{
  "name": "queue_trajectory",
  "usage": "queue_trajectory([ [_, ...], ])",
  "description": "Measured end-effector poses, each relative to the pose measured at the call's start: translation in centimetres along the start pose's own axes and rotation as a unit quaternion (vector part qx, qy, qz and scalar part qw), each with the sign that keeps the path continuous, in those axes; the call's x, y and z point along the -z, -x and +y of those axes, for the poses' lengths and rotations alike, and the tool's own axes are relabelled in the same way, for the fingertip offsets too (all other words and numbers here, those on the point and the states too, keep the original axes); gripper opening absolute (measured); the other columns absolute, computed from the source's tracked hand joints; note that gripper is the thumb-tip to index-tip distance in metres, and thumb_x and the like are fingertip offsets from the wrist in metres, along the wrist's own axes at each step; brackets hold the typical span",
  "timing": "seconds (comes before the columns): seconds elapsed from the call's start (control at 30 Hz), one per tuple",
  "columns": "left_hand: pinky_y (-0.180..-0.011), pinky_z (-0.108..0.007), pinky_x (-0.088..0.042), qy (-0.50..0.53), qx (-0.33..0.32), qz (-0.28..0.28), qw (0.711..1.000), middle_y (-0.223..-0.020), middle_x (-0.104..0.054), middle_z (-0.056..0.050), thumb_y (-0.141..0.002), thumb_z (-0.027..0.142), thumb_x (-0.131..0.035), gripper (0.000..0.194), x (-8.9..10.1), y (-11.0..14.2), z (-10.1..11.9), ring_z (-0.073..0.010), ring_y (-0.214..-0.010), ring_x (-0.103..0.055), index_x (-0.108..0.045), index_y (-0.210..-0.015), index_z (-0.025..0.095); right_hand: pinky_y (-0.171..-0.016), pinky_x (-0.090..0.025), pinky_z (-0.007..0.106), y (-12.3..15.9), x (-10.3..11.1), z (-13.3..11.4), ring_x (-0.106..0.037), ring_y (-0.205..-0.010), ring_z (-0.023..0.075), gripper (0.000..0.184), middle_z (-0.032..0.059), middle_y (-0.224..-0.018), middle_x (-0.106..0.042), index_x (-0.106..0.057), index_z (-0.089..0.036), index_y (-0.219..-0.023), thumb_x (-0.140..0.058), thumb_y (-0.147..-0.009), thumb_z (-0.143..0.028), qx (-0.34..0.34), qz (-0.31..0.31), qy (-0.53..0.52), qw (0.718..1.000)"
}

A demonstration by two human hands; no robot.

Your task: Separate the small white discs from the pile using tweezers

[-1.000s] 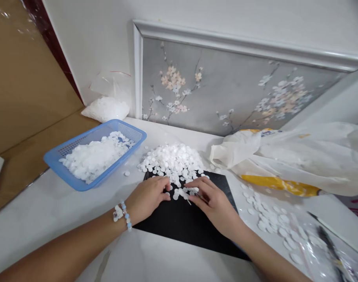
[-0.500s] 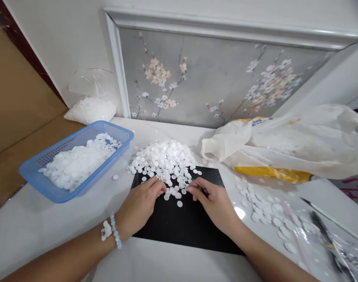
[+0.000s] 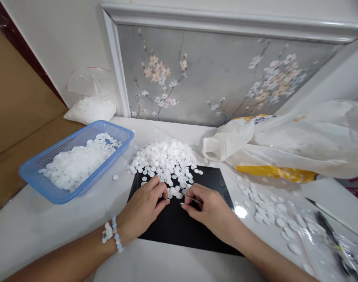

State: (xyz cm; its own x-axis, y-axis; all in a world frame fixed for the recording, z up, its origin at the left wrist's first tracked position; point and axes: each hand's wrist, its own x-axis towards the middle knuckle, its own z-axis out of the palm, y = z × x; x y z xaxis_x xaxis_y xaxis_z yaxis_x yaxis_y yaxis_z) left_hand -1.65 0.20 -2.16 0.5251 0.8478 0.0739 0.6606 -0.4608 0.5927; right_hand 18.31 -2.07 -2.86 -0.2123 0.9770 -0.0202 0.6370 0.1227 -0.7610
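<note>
A heap of small white discs spills onto the back of a black mat. Over the mat's left side is my left hand, thumb and fingers bent together at the near edge of the discs. Whatever is between those fingertips is too small to make out. Opposite it, my right hand is closed around thin metal tweezers, whose tip points left toward the discs. My fingers partly hide the tweezers. A small gap separates the two hands.
To the left stands a blue plastic basket of white discs, with a clear bag of more behind it. A large white plastic bag lies at the right, near scattered discs and a black pen.
Both hands have come slightly nearer to me, and the right fingertips have shifted left. The tweezers now point out toward the left. A lone disc in front of the heap no longer shows.
</note>
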Motion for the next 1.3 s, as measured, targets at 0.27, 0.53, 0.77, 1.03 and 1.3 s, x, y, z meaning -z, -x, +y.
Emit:
queue_trajectory([
  [0.27, -0.056, -0.023, -0.035, 0.206, 0.115, 0.041, 0.971, -0.070, -0.056, 0.004, -0.084, 0.027, -0.050, 0.012, 1.0, -0.5, -0.3, -0.0109, -0.058, -0.047, -0.055, -0.093, 0.022, -0.056, -0.041, 0.024, -0.6, 0.4, 0.8, -0.052, -0.060, 0.0133, 0.009, -0.0021, -0.071, -0.059, -0.060, -0.022, -0.086, -0.051, -0.083, -0.022, -0.012, 0.056, -0.044, 0.997],
  [0.53, -0.059, -0.025, -0.037, 0.185, 0.105, 0.015, 0.977, -0.071, -0.053, 0.003, -0.086, 0.033, -0.048, 0.016, 1.0, -0.8, -0.1, -0.0127, -0.064, -0.049, -0.054, -0.079, 0.020, -0.056, -0.043, 0.026, -0.8, -0.5, 0.0, -0.055, -0.060, 0.0141, 0.010, 0.0012, -0.076, -0.057, -0.060, -0.021, -0.073, -0.058, -0.083, -0.021, 0.054, 0.027, 0.015, 0.998],
  [0.77, -0.064, -0.028, -0.038, -0.098, -0.011, -0.004, 0.995, -0.085, -0.061, 0.001, -0.087, 0.027, -0.055, 0.004, -0.3, -0.4, -0.2, -0.0165, -0.075, -0.056, -0.054, -0.087, 0.023, -0.050, -0.035, 0.024, -1.0, 0.0, 0.4, -0.047, -0.051, 0.0126, 0.030, -0.0037, -0.052, -0.049, -0.052, -0.020, -0.057, -0.057, -0.084, -0.033, -0.036, 0.022, -0.055, 0.998],
  [1.03, -0.056, -0.025, -0.033, 0.154, 0.067, 0.015, 0.986, -0.065, -0.053, 0.003, -0.090, 0.031, -0.044, 0.020, 0.6, -0.5, 0.5, -0.0115, -0.059, -0.047, -0.049, -0.074, 0.021, -0.041, -0.027, 0.021, -1.2, 0.0, 0.4, -0.035, -0.038, 0.0072, 0.033, -0.0060, -0.042, -0.046, -0.055, -0.018, -0.061, -0.056, -0.082, -0.043, -0.130, -0.035, -0.186, 0.973],
  [1.3, -0.044, -0.022, -0.018, 0.539, 0.187, -0.015, 0.821, -0.065, -0.057, 0.003, -0.076, 0.020, -0.044, 0.005, 1.8, -1.0, -0.4, -0.0057, -0.042, -0.031, -0.039, -0.077, 0.021, -0.047, -0.040, 0.022, -1.1, 0.3, 0.3, -0.054, -0.055, 0.0115, 0.016, -0.0006, -0.071, -0.062, -0.054, -0.020, -0.082, -0.056, -0.081, -0.036, -0.077, 0.011, -0.246, 0.966],
])
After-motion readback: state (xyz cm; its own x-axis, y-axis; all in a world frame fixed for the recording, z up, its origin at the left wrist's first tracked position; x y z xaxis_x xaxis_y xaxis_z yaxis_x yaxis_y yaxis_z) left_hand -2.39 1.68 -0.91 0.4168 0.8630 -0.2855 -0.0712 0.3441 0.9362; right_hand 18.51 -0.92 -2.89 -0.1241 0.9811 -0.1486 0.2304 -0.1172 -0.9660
